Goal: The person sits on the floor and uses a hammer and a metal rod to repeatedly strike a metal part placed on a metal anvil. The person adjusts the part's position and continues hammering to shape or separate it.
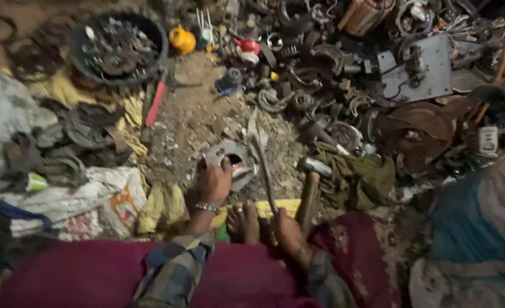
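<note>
Sitting low on the dirt ground (198, 122), the person shows maroon cloth (93, 274) over the lap along the near edge of the view, with checked sleeves coming out of it. A bare foot (243, 221) rests between the two wrists, toes pointing away. Now the right hand (286, 231), closed tight around the lower end of a long thin metal rod (264, 165) that slants up and away toward the middle of the ground. Just beside that hand lies a hammer with a wooden handle and steel head (310, 188), handle touching or nearly touching the knuckles, I cannot tell which. Over to the left hand (214, 182), beaded bracelet at the wrist, fingers spread and pressing down on a grey round metal casting with a hole in its middle (232, 162); the rod's far end lies beside that casting's right rim. That casting sits on the grit near the centre of the ground. Left of it, a white printed sack (101, 197) lies crumpled. Right, an olive-green rag (358, 174). Farther out, a red-handled tool (155, 102) lies on the dirt, then a round black basin full of small metal parts (118, 48) at the far left, a yellow plastic container (182, 40) beside it, and a grey flat metal plate (420, 68) amid the heap of dark scrap at the far right.
</note>
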